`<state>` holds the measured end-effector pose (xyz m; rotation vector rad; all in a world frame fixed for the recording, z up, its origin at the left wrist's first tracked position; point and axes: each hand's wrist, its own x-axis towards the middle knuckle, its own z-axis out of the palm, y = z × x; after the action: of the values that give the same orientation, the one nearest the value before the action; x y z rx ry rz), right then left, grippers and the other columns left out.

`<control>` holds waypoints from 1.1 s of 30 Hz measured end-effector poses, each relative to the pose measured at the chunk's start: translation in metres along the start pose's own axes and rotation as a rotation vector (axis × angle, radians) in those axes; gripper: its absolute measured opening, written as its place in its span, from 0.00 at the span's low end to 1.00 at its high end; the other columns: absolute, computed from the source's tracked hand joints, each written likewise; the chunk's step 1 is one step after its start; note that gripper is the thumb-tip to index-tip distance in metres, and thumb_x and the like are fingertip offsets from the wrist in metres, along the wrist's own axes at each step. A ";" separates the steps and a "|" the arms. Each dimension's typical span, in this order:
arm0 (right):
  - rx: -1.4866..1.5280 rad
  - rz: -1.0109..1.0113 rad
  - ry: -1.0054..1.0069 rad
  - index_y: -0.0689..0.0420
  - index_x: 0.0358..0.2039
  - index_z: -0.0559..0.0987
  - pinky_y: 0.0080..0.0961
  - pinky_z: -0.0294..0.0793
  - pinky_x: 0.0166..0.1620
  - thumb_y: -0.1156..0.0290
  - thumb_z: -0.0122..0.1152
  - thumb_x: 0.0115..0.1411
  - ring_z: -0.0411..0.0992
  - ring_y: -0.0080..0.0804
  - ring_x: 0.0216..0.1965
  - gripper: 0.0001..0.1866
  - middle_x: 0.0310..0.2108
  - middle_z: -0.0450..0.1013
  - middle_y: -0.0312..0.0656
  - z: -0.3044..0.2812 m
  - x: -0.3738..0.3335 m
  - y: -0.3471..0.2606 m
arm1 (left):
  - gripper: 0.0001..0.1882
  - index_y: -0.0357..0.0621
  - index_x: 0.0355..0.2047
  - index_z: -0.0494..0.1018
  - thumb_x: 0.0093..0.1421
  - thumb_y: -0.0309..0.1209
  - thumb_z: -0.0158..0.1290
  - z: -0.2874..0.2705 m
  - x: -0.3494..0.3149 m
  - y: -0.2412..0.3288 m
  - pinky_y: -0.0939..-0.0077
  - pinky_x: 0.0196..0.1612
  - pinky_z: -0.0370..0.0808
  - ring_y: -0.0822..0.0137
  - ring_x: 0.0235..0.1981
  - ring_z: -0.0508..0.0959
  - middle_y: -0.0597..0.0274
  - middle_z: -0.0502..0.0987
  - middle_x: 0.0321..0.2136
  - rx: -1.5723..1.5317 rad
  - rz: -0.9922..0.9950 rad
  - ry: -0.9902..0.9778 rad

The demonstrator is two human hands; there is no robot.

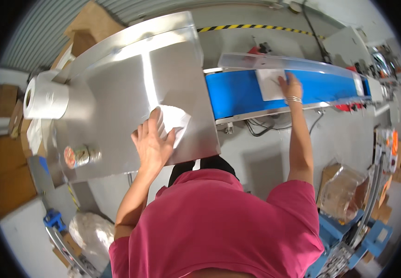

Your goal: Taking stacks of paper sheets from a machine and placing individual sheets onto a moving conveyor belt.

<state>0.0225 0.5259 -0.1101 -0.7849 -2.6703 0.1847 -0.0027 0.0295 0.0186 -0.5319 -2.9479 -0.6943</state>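
On the steel table [112, 106], my left hand [151, 143] is closed on a small stack of thin white sheets [175, 119], thumb and fingers at its near left side. The sheets look fanned or folded along their left edge. My right hand [291, 88] reaches over the blue conveyor belt [233, 95], fingers apart, at the right edge of a flat white square sheet [268, 85] on the belt. Whether its fingertips touch the sheet is hard to make out. Another white piece [359, 86] lies near the belt's far right end.
A big white roll [52, 98] stands at the table's left edge, with a roll of tape [77, 156] nearer me. A clear guard [293, 62] runs along the belt's far side. Clear plastic bags [344, 192] and cardboard boxes [12, 185] stand around.
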 end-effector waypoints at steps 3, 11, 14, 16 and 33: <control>-0.248 -0.074 0.389 0.55 0.44 0.77 0.40 0.73 0.41 0.52 0.61 0.55 0.74 0.48 0.39 0.23 0.39 0.75 0.48 -0.036 -0.010 -0.040 | 0.36 0.50 0.58 0.62 0.46 0.34 0.61 0.000 -0.006 0.001 0.55 0.52 0.58 0.55 0.47 0.69 0.53 0.69 0.47 -0.004 0.000 0.034; 1.041 -0.449 -0.560 0.56 0.46 0.75 0.20 0.74 0.36 0.75 0.67 0.52 0.74 0.26 0.36 0.20 0.39 0.75 0.40 -0.065 -0.103 -0.224 | 0.21 0.57 0.46 0.77 0.50 0.25 0.59 0.005 -0.019 0.003 0.60 0.52 0.60 0.57 0.50 0.69 0.52 0.66 0.54 -0.087 0.121 0.148; 1.135 -0.417 -0.651 0.57 0.47 0.75 0.18 0.73 0.34 0.76 0.67 0.51 0.72 0.22 0.34 0.21 0.39 0.74 0.37 -0.063 -0.113 -0.251 | 0.18 0.57 0.43 0.79 0.51 0.26 0.60 0.003 -0.021 0.004 0.62 0.52 0.61 0.57 0.50 0.70 0.51 0.67 0.54 -0.097 0.094 0.163; 1.147 -0.404 -0.693 0.56 0.47 0.73 0.17 0.72 0.33 0.77 0.67 0.51 0.71 0.20 0.32 0.22 0.38 0.73 0.36 -0.063 -0.114 -0.261 | 0.17 0.57 0.42 0.79 0.51 0.26 0.60 0.002 -0.021 0.003 0.62 0.52 0.61 0.57 0.50 0.69 0.51 0.67 0.54 -0.098 0.097 0.176; 1.176 -0.538 -0.947 0.58 0.45 0.72 0.16 0.72 0.36 0.74 0.68 0.52 0.69 0.17 0.31 0.20 0.35 0.71 0.33 -0.050 -0.102 -0.271 | 0.14 0.57 0.38 0.82 0.50 0.25 0.61 0.000 -0.021 0.004 0.60 0.55 0.57 0.57 0.55 0.65 0.53 0.64 0.57 -0.190 0.043 0.084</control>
<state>-0.0146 0.2442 -0.0337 0.5243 -2.5912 2.0977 0.0186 0.0261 0.0178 -0.5627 -2.8003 -0.9737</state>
